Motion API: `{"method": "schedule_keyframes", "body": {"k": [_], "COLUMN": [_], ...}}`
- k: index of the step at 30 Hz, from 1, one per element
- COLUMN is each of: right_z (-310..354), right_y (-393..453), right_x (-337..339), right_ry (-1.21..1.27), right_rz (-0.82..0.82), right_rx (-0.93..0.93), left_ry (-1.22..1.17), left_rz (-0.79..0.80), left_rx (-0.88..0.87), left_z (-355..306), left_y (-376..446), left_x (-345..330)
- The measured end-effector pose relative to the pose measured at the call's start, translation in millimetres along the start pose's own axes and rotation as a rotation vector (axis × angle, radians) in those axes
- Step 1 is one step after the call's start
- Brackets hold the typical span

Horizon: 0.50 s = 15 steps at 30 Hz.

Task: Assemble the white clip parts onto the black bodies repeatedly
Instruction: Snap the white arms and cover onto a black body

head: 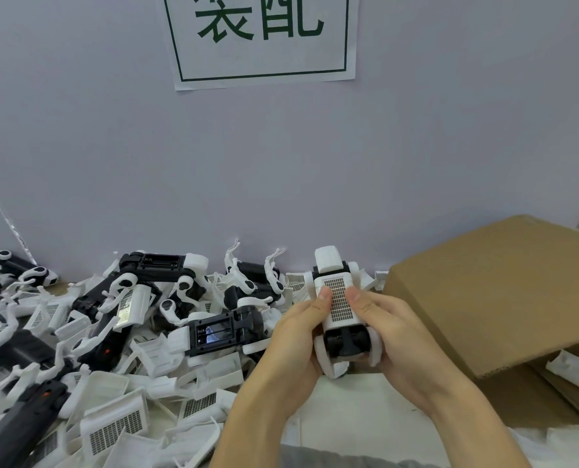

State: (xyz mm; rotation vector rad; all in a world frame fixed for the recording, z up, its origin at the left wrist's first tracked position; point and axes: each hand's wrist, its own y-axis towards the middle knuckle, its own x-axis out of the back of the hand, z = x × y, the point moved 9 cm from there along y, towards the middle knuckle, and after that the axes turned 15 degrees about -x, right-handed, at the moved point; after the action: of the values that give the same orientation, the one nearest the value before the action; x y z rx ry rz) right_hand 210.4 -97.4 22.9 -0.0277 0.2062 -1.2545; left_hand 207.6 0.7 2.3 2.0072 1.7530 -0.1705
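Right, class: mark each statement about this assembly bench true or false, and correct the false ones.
1. Both hands hold one toy body with a white grille panel on top. True: the left hand and right hand grip the toy body, thumbs pressing the panel.
2. The cardboard box sits left of the hands. False: the cardboard box is on the right.
3. A paper sign hangs on the wall. True: the paper sign bears green characters.
4. The pile of loose parts holds only black pieces. False: the pile of loose parts mixes white and black pieces.
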Motion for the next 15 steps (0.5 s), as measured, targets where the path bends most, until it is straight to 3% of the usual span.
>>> {"method": "schedule_keyframes", "body": {"k": [3,10,15], "right_z": [-1.5,-7.0,0.2], "right_y": [0.6,2.7,2.3], "right_x": [1.8,8.6,19.6], "right_ry": [-0.003,-0.014,-0.02], "right_rz": [0.045,0.058,-0.167], "right_rx": [-0.011,-0.015,0.083], "left_ry": [-0.053,0.073,-0.018], "left_rz": [0.029,0.112,0.027], "left_rx": [0.016,-0.026,-0.075], "left_z": [-0.7,-3.3,-11.3], "left_y": [-3.0,-5.7,0.0], "left_x": [-1.9,-6.3,-7.2]}}
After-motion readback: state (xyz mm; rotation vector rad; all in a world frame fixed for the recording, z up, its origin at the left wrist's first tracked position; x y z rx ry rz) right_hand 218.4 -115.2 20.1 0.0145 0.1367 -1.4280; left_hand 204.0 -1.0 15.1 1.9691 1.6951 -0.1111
